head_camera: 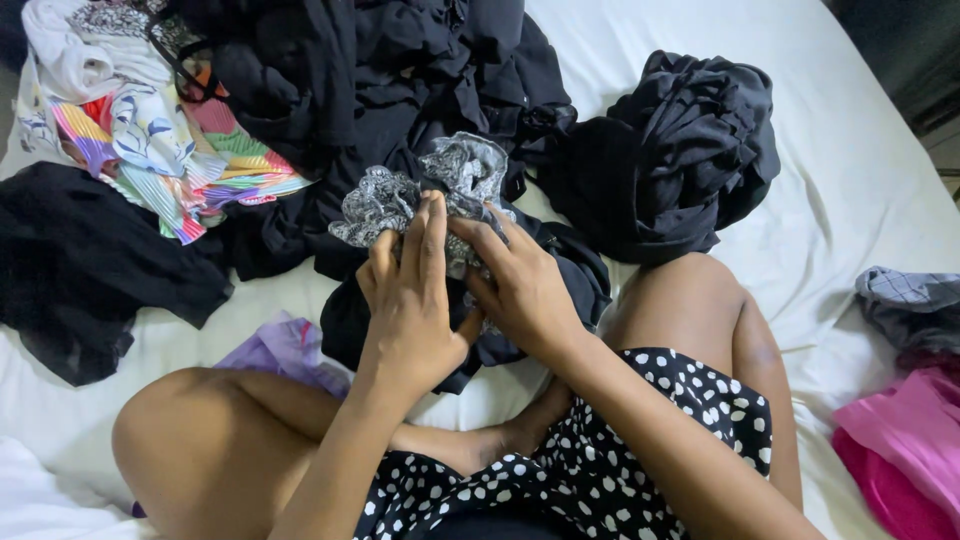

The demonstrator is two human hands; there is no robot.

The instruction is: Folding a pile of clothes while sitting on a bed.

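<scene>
- We sit cross-legged on a bed covered with a white sheet, and both hands meet in front of us at the middle of the scene, just beyond our knees.
- Our left hand is closed about the near end of a crumpled grey-and-white patterned garment of thin fabric; its fingers run up along the cloth, with the thumb hidden behind it.
- Our right hand grips the same garment from the right, fingers curled into the bunched cloth just beside the left hand, the two hands touching at the thumbs.
- The patterned garment lies straight ahead of the hands, on the far side of them: it is bunched rather than stretched, and its bulk spreads left to right above the fingertips, a ruffled lobe to the left and another to the right.
- Neither hand is clearly nearer: both already hold it, the left hand lower on the near left part, the right hand on the near right part.
- Under the hands lies a dark navy cloth, draped over our lap.
- Further off, a heap of black clothes fills the far middle, and a black rolled bundle sits to the far right of it.
- A striped multicoloured pleated fabric lies far left, a lilac cloth near the left knee, and pink folded cloth at the near right edge.
</scene>
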